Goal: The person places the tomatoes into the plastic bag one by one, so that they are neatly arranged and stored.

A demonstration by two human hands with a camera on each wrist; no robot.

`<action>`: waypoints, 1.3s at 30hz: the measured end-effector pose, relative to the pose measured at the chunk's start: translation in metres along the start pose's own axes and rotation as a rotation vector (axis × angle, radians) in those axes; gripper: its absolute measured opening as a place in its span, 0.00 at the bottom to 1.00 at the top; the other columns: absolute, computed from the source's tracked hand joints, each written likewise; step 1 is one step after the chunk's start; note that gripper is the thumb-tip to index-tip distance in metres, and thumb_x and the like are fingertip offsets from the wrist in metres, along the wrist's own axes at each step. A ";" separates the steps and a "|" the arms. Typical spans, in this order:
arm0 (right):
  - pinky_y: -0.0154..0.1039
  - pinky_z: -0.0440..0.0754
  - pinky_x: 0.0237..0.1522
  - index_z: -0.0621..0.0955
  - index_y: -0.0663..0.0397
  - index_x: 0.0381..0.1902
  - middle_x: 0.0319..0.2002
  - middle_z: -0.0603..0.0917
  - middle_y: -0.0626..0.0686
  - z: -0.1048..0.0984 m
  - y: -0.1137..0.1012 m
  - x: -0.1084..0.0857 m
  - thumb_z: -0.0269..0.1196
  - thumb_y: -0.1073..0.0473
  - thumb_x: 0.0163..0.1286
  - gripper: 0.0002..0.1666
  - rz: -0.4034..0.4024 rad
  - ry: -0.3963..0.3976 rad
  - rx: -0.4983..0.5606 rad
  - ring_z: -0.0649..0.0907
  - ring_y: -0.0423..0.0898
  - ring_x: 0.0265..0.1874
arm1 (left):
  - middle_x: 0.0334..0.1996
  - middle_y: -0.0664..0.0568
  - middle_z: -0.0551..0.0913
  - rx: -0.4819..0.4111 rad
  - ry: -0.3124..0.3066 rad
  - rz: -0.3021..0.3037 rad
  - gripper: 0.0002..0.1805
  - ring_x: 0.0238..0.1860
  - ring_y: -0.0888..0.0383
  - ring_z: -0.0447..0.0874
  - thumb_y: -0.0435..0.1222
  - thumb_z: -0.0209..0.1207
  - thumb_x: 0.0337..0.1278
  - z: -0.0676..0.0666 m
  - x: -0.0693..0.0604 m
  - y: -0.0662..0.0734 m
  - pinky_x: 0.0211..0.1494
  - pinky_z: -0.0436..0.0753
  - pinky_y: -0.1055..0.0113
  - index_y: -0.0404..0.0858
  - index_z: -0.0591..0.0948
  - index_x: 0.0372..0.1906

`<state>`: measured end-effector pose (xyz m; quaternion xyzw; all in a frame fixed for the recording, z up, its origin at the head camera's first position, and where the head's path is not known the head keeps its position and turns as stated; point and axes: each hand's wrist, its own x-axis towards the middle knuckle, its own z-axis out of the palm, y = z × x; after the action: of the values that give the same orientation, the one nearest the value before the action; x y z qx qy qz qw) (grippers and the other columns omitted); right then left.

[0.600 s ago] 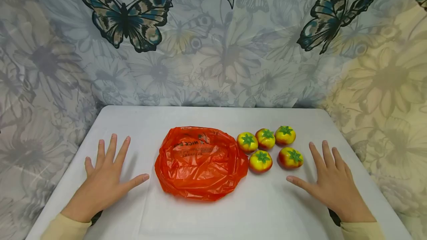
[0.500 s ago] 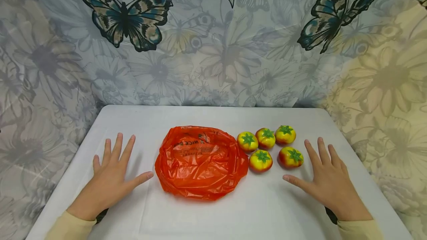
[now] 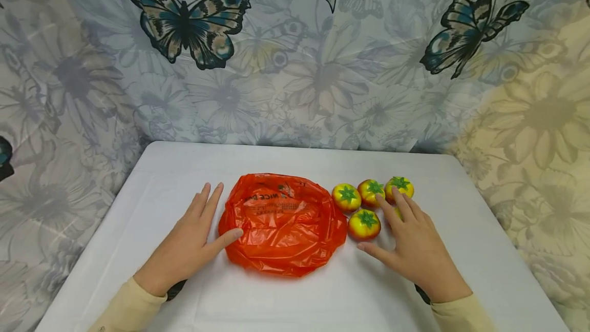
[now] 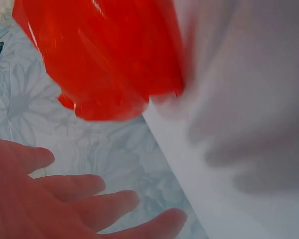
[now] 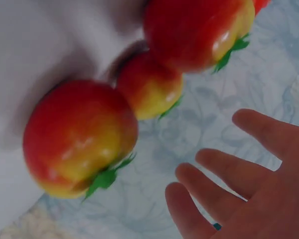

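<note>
An orange-red plastic bag [image 3: 283, 229] with dark print lies crumpled at the middle of the white table. Beside its left edge is the left hand [image 3: 184, 245], fingers extended, thumb over the rim; whether it touches the bag cannot be told. The left wrist view shows that hand [image 4: 65, 204] apart from the bag [image 4: 104, 55]. Several red-yellow tomato-like fruits with green tops, one of them here [image 3: 364, 224], lie right of the bag. Over the right ones hovers the right hand [image 3: 415, 250], fingers spread, partly hiding one. The right wrist view has the hand [image 5: 244, 184] beside a fruit [image 5: 79, 137], holding nothing.
A white table [image 3: 304, 306] stands against a patterned cloth backdrop [image 3: 322, 81] with flowers and large butterflies. Its back edge runs along the foot of the backdrop.
Both hands have moved inward, the left to the bag's edge and the right over the right-hand fruits. The head view has shifted slightly. Bag and fruits look unmoved.
</note>
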<state>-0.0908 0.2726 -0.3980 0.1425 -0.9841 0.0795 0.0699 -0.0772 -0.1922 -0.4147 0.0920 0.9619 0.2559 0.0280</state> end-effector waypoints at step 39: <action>0.67 0.88 0.57 0.81 0.56 0.70 0.64 0.81 0.63 0.029 -0.032 0.018 0.80 0.44 0.63 0.42 0.000 -0.076 -0.034 0.83 0.65 0.61 | 0.86 0.43 0.60 -0.211 0.060 0.009 0.52 0.83 0.39 0.65 0.56 0.64 0.75 0.026 0.009 0.009 0.80 0.73 0.35 0.44 0.50 0.90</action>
<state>-0.1022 0.2327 -0.4193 0.1441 -0.9873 0.0573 0.0349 -0.0822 -0.1699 -0.4330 0.0849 0.9296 0.3585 0.0074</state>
